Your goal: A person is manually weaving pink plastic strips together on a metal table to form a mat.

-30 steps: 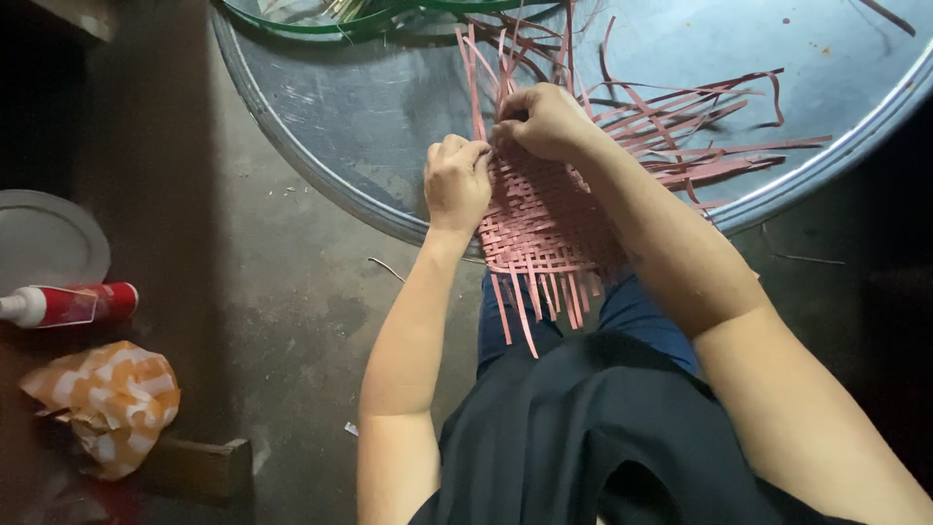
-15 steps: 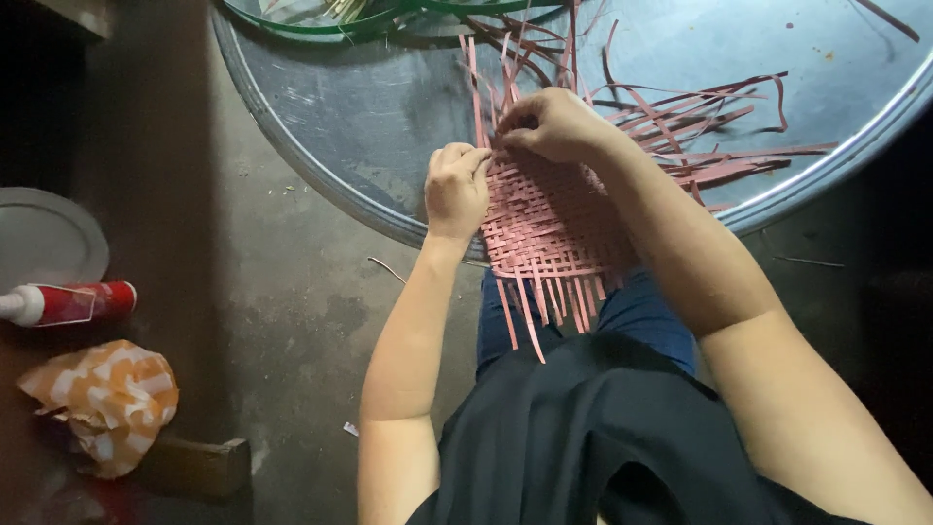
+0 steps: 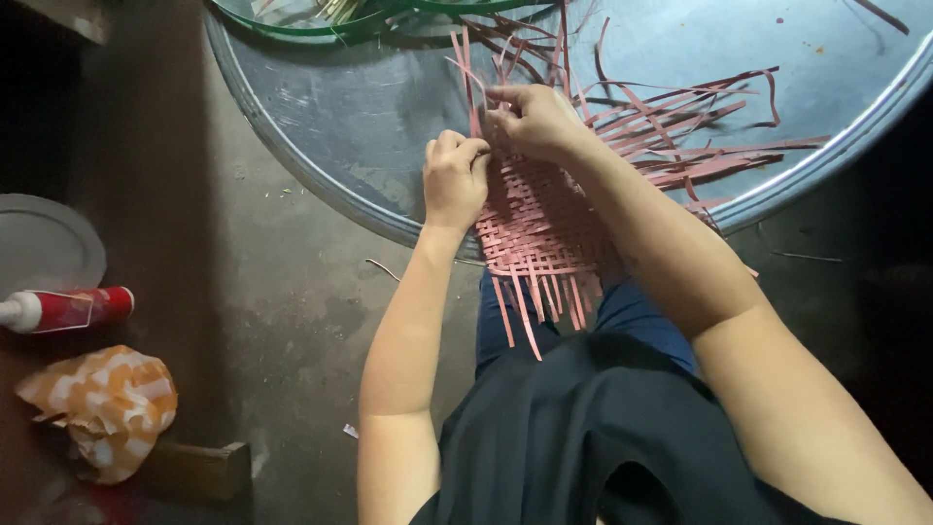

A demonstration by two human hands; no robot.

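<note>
- At the middle of the view, a pink woven mat point(image 3: 539, 228) of flat strips lay over the near rim of a big round metal tray point(image 3: 321, 136) and reached down onto the person's lap.
- The left hand point(image 3: 455, 180) was curled shut, pinching the mat's left edge at about 9 o'clock of the weave.
- The right hand point(image 3: 533, 117) sat at 12 o'clock of the weave, fingers closed on an upright pink strip point(image 3: 468, 83); both hands were close together, nearly touching.
- Loose pink strips point(image 3: 700, 146) fanned out toward 2 o'clock across the tray.
- Green hoops point(image 3: 321, 24) lay at 11 o'clock on the tray's far side.
- Well apart, at 9 o'clock on the floor, stood a pale round lid point(image 3: 44, 248), a red tube point(image 3: 68, 309) and an orange-and-white checked bundle point(image 3: 102, 406).
- The right forearm point(image 3: 680, 282) covered the mat's right edge.
</note>
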